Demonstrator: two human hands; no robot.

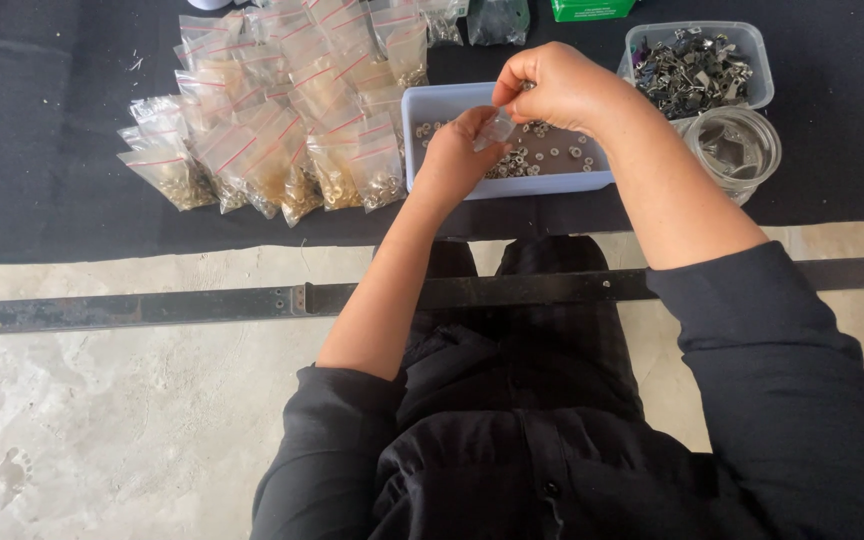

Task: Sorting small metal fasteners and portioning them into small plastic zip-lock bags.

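Where the black mat point(42, 150) covers the upper part of the frame, a heap of small clear bags point(282, 110) lies at upper left of centre — each has a red strip along its top and holds little metal pieces, and they overlap one another in a loose fan. Just to the right of the heap stands a pale blue tray point(417, 130) with small metal rings point(552, 150) scattered on its floor. Over the tray's near wall, the left hand point(452, 155) has its fingers closed on a small clear bag point(497, 128), holding it upright between thumb and fingertips. Right above it, the right hand point(557, 85) is pinched together at the bag's mouth, fingertips drawn shut — whether a ring sits between them cannot be told. Both hands hang over the tray, touching each other at the bag. Further right, at the upper right of the frame, a clear tub point(762, 70) holds a pile of grey metal clips point(692, 65), and just below it sits a round clear jar point(742, 150), close to the right forearm. A green box point(592, 9) shows at the top edge. Across the middle of the frame runs a dark metal bar point(152, 308) over pale concrete floor point(102, 430).
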